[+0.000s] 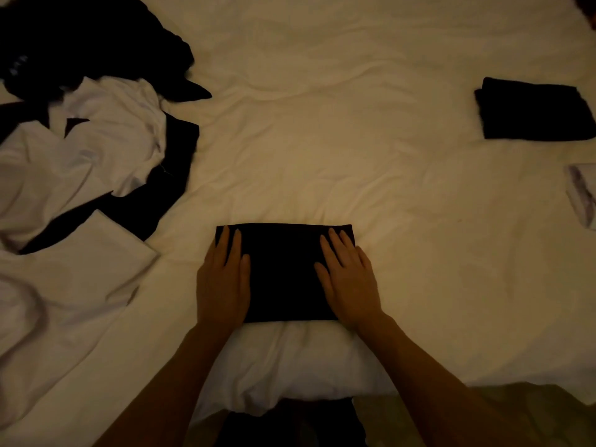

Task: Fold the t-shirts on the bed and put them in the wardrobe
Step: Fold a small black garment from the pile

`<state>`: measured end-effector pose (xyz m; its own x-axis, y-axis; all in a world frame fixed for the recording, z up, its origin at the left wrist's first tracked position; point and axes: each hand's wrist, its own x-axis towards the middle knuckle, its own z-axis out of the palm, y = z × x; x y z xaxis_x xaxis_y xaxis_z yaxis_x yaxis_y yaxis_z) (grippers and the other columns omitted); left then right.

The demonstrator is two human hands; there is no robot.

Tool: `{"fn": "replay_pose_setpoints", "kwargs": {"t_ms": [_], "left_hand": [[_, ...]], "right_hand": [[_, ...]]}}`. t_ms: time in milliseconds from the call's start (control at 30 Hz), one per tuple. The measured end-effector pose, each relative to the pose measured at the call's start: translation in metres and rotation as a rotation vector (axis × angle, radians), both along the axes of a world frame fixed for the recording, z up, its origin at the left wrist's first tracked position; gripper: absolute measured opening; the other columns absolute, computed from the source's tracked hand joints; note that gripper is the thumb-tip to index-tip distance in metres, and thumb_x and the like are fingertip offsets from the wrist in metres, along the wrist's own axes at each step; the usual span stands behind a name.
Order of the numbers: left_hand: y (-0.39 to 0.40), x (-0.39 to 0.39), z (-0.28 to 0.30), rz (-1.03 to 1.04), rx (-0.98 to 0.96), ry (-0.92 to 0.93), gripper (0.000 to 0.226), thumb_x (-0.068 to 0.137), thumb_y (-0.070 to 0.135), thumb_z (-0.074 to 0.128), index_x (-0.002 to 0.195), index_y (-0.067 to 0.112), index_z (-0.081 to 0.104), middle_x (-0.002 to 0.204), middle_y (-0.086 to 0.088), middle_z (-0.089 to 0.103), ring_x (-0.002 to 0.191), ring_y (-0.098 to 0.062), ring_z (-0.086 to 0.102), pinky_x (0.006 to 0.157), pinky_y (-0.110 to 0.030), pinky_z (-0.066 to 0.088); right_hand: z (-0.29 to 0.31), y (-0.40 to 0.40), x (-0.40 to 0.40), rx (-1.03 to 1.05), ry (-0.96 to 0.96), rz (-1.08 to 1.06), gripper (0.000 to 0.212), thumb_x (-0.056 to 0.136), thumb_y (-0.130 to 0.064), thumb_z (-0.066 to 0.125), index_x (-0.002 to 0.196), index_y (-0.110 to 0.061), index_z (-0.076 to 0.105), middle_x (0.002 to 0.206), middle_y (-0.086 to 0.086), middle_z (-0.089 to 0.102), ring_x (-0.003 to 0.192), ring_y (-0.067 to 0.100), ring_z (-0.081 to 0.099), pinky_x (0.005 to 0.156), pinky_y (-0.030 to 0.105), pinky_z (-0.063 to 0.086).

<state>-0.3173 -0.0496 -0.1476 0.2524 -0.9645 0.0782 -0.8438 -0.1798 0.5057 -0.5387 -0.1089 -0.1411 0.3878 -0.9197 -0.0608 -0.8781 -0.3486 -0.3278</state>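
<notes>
Both our forearms reach up from the bottom edge, over a raised hump of white bedding, to a black shirt (283,272) folded into a neat rectangle on the bed (322,156). Our left hand (224,282) lies flat along the rectangle's left end, fingers straight and together; our right hand (346,279) lies flat along its right end, fingers straight and slightly spread. Neither hand pinches cloth; both palms press down.

That rectangle sits directly ahead of us, its long axis running left to right, one short end under each hand. Both hands are equally near, so we judge either a last fold across the middle or a two-handed lift is open to us.

At far right, well apart, lies a folded black shirt (532,111), and just below it, cut off by the frame's edge, a folded white one (583,195). We judge our right hand has the shorter way there. At left a loose pile (96,140) of white and black shirts waits unfolded. No wardrobe is in view, so we cannot tell which way it lies.
</notes>
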Motion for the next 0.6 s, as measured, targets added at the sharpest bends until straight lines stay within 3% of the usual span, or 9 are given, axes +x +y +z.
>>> {"fn": "replay_pose_setpoints", "kwargs": {"t_ms": [167,267,367,467,533,600], "left_hand": [[-0.003,0.000,0.025,0.075,-0.071,-0.077,0.053,0.103,0.031,0.037,0.148,0.003,0.040,0.157,-0.019,0.030,0.142,-0.039,0.032,0.110,-0.051,0.034],[-0.013,-0.007,0.038,-0.058,-0.141,-0.170,0.051,0.102,0.030,0.042,0.149,0.010,0.041,0.158,-0.013,0.030,0.147,-0.034,0.025,0.111,-0.045,0.028],[-0.015,-0.011,0.023,-0.171,-0.025,-0.178,0.054,0.103,0.040,0.033,0.152,0.017,0.036,0.161,-0.007,0.027,0.149,-0.029,0.021,0.112,-0.048,0.031],[-0.013,-0.004,0.003,-0.157,0.058,-0.088,0.058,0.105,0.045,0.026,0.153,0.015,0.033,0.161,-0.008,0.026,0.149,-0.030,0.021,0.111,-0.050,0.035],[-0.016,0.004,-0.002,-0.093,0.047,-0.052,0.058,0.104,0.043,0.027,0.151,0.010,0.036,0.158,-0.013,0.031,0.146,-0.034,0.028,0.111,-0.052,0.035],[-0.017,0.005,0.004,0.107,0.024,0.031,0.062,0.102,0.046,0.034,0.149,0.006,0.038,0.153,-0.018,0.037,0.139,-0.037,0.036,0.111,-0.051,0.034]], "right_hand": [[0.016,-0.005,0.008,-0.092,-0.033,-0.040,0.055,0.102,-0.041,0.029,0.145,-0.010,0.046,0.151,0.012,0.043,0.142,0.031,0.037,0.112,0.053,0.034],[0.034,-0.010,0.025,-0.212,-0.106,0.010,0.054,0.103,-0.038,0.032,0.146,-0.007,0.044,0.152,0.013,0.042,0.143,0.030,0.034,0.117,0.046,0.027],[0.022,-0.010,0.034,-0.167,-0.071,0.061,0.056,0.104,-0.041,0.032,0.146,-0.007,0.043,0.152,0.014,0.040,0.143,0.030,0.035,0.116,0.048,0.030],[0.000,-0.007,0.031,-0.082,-0.081,-0.033,0.060,0.102,-0.045,0.031,0.144,-0.005,0.046,0.150,0.015,0.044,0.139,0.031,0.040,0.110,0.051,0.038],[-0.003,-0.008,0.031,-0.091,-0.173,-0.099,0.059,0.101,-0.044,0.033,0.140,-0.003,0.050,0.146,0.017,0.048,0.136,0.031,0.044,0.111,0.046,0.038],[0.001,-0.012,0.030,-0.120,-0.261,-0.226,0.053,0.100,-0.040,0.039,0.134,-0.002,0.055,0.138,0.019,0.053,0.127,0.033,0.049,0.104,0.044,0.040]]}}
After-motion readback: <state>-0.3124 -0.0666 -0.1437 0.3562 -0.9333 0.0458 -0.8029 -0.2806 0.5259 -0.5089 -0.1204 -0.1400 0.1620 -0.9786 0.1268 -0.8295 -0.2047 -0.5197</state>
